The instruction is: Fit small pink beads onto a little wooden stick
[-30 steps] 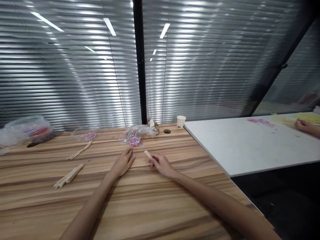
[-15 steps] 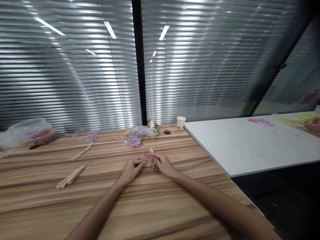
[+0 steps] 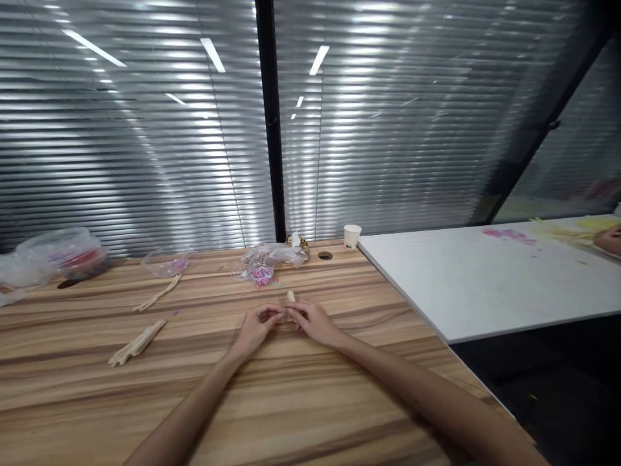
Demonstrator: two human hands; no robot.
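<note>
Where hands (image 3: 286, 320) meet: bead bag (image 3: 262, 272) beyond.

Wood-grain table (image 3: 97, 401) beside white table (image 3: 466, 285), before closed blinds (image 3: 145, 142) with ceiling-light reflections.

You are looking at a dim scene: ceiling strip lights are reflecting as bright streaks in the blinds (image 3: 145, 129) and washing them with glare. Soft sheen is lying across the wooden tabletop (image 3: 97, 401). Straight lines are bowing toward the edges, the far right is sinking into darkness, and your hands are showing slightly soft.
</note>
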